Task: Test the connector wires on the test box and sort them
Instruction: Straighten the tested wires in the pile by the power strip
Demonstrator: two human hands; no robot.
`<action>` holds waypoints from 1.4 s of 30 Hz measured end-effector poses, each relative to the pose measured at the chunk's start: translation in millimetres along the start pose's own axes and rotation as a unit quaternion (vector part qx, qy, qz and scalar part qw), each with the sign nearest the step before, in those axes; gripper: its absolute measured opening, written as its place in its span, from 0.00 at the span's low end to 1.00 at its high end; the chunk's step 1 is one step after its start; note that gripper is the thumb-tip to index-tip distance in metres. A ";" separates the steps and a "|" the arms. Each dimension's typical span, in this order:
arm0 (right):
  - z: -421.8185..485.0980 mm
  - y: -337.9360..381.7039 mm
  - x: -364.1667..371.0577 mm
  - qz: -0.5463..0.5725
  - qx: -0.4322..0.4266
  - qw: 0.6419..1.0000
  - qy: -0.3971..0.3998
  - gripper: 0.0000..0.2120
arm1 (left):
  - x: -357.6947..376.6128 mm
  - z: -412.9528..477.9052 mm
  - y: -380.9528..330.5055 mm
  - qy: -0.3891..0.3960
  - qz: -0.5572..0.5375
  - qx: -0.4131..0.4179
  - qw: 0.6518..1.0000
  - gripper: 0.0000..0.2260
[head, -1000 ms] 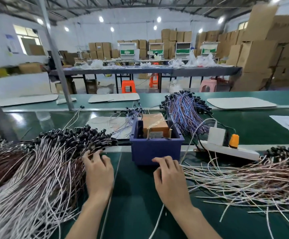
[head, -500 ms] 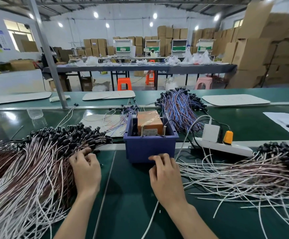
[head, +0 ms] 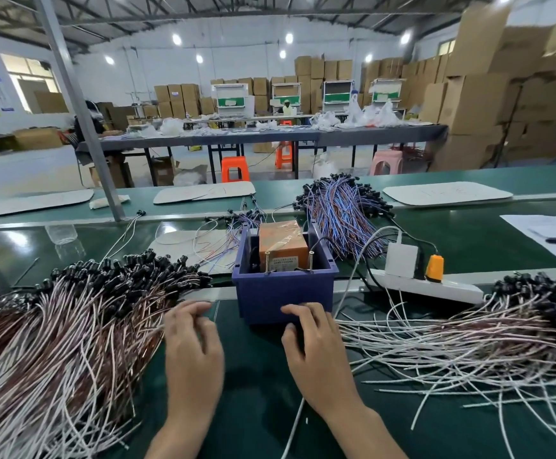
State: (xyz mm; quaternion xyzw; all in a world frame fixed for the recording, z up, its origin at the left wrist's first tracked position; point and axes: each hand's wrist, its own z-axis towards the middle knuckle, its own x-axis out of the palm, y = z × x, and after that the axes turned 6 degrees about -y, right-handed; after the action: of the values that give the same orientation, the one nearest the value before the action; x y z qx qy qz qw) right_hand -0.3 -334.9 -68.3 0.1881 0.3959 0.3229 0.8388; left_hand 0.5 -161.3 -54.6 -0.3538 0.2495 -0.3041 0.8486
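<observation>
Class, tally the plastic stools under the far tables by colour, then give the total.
Orange stools: 2, a near one and a farther one
Pink stools: 1
Total: 3

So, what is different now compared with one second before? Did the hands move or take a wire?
The left hand slid right, off the big wire pile toward the blue bin; whether it pinches a wire is unclear. The right hand stayed before the bin. The orange test box, the right pile and the power strip kept their places.
</observation>
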 end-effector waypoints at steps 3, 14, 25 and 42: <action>-0.8 0.7 -7.4 0.172 0.083 0.982 -0.003 0.15 | 10.4 -23.0 -25.4 0.068 -0.053 0.090 0.992 0.11; 15.9 7.8 -23.4 0.575 0.356 0.735 0.062 0.14 | 26.8 -57.6 -40.9 0.347 -0.203 0.062 0.913 0.30; 23.6 -4.6 -28.8 0.664 0.437 0.607 -0.009 0.21 | 27.7 -52.6 -35.0 0.279 -0.083 0.064 0.955 0.16; 5.0 -7.3 -18.3 0.538 0.326 0.769 0.116 0.12 | 26.7 -36.1 -33.6 0.142 -0.166 -0.083 0.972 0.12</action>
State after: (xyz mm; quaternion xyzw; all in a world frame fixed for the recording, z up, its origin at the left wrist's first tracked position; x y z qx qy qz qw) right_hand -2.3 -353.1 -59.5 0.5939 0.4057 0.5917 0.3641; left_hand -15.5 -215.0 -57.4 -0.4128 0.3296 -0.4658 0.7099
